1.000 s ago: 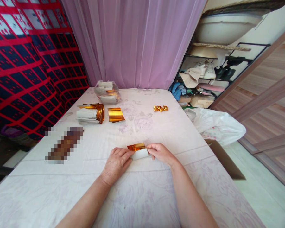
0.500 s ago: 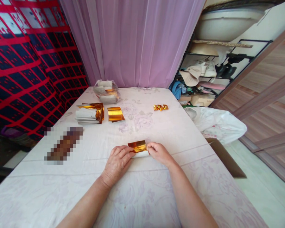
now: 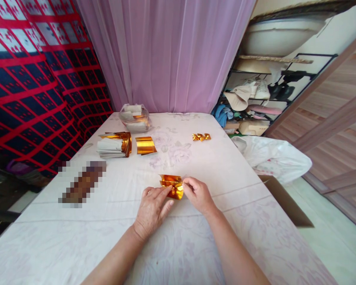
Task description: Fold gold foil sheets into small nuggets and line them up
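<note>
A sheet of gold foil paper [image 3: 175, 191], creased and partly curled, lies on the table in front of me. My left hand [image 3: 153, 206] rests on its left part, fingers stretched out over the foil and thumb held apart. At the right edge of the sheet, my right hand [image 3: 197, 193] pinches the foil between thumb and curled fingers. Beyond, a loose gold sheet [image 3: 146, 145] lies beside a thick stack of gold and grey-backed paper [image 3: 111, 147]. Several small folded gold pieces [image 3: 201, 137] sit in a row at the far right.
A clear plastic bag of more paper [image 3: 135, 118] stands at the table's back edge. To the left is a pixelated brown object [image 3: 84, 182]. The flowered tablecloth [image 3: 112, 245] covers the table. A shelf rack and a white plastic bag [image 3: 281, 158] are off to the right.
The foil's near edge, pale side up before, now shows gold and lies opened toward me. My left thumb has come away from the fingers. My right hand keeps its pinch.
</note>
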{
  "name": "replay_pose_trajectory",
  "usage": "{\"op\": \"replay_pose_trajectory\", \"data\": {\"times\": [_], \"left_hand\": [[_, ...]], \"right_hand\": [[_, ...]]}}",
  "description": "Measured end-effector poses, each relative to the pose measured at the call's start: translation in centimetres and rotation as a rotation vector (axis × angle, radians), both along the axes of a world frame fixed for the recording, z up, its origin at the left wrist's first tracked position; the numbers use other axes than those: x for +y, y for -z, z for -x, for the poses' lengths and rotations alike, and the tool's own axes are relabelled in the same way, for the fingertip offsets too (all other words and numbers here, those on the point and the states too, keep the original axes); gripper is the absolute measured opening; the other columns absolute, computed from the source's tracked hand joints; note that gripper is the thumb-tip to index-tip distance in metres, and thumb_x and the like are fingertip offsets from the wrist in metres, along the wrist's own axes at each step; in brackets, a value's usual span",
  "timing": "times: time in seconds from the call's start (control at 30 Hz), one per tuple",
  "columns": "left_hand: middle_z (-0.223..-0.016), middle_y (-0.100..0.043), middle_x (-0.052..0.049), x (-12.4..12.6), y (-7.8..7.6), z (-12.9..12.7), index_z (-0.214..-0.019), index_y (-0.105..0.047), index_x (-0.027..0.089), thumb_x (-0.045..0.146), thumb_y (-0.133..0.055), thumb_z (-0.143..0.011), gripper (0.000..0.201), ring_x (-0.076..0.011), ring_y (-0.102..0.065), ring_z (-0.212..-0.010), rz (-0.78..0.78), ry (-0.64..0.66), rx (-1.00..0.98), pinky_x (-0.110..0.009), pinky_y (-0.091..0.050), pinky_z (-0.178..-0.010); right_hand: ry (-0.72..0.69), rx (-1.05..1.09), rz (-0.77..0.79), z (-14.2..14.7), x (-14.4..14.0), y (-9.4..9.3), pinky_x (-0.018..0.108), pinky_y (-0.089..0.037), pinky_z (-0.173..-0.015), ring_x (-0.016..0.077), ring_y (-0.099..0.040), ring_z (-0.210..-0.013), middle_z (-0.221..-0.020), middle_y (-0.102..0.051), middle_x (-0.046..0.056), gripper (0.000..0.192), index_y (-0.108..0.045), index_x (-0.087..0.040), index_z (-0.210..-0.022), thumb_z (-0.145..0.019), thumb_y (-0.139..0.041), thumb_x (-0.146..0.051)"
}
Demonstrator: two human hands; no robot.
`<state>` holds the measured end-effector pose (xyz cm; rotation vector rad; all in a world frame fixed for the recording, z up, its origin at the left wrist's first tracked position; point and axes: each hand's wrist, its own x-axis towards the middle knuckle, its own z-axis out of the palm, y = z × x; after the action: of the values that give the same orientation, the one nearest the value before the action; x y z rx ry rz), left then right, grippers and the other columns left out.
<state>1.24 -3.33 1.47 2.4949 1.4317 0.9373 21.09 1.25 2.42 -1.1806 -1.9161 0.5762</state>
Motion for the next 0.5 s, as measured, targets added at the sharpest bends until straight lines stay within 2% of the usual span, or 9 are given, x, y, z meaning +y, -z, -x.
{"op": "replay_pose_trajectory", "data": {"times": [0.1,0.23,0.37,0.5], "left_hand": [[-0.12,-0.067,-0.013,0.0,0.2,-0.3,-0.13,-0.053,0.02,0.042,-0.041,-0.098,0.041,-0.0255,-0.062,-0.11,0.032,-0.03,-0.103,-0.043,-0.045,-0.091],[-0.119,-0.067,-0.013,-0.3,0.2,-0.6,-0.128,-0.055,0.019,0.049,-0.045,-0.095,0.047,-0.0258,-0.062,-0.11,0.148,-0.041,-0.311,-0.041,-0.048,-0.093],[-0.108,-0.07,-0.008,0.0,0.4,-1.2,-0.12,-0.061,0.018,0.049,-0.046,-0.094,0.043,-0.0215,-0.065,-0.1,0.361,-0.054,-0.597,-0.034,-0.052,-0.088],[-0.1,-0.073,-0.004,1.0,1.0,-1.1,-0.106,-0.067,0.018,0.05,-0.047,-0.091,0.041,-0.0203,-0.065,-0.096,0.421,-0.124,-0.827,-0.034,-0.051,-0.09]], "right_hand": [[-0.026,-0.1,-0.165,0.7,-0.5,-0.4,0.022,-0.041,-0.066,0.0132,-0.056,-0.068,-0.071,-0.06,0.001,0.023,-0.059,-0.021,-0.074,-0.09,-0.043,-0.022],[-0.039,-0.235,-0.252,1.9,-1.2,-0.6,0.024,-0.041,-0.069,0.0144,-0.056,-0.072,-0.074,-0.061,0.003,0.027,-0.065,-0.022,-0.079,-0.094,-0.042,-0.022],[-0.117,-0.215,-0.306,2.7,-1.6,-0.7,0.028,-0.044,-0.073,0.0169,-0.056,-0.08,-0.085,-0.065,0.005,0.023,-0.069,-0.022,-0.088,-0.094,-0.047,-0.023],[-0.114,-0.146,-0.324,2.4,-1.4,-0.7,0.029,-0.046,-0.076,0.0171,-0.058,-0.081,-0.086,-0.066,0.005,0.021,-0.069,-0.022,-0.091,-0.094,-0.048,-0.022]]}}
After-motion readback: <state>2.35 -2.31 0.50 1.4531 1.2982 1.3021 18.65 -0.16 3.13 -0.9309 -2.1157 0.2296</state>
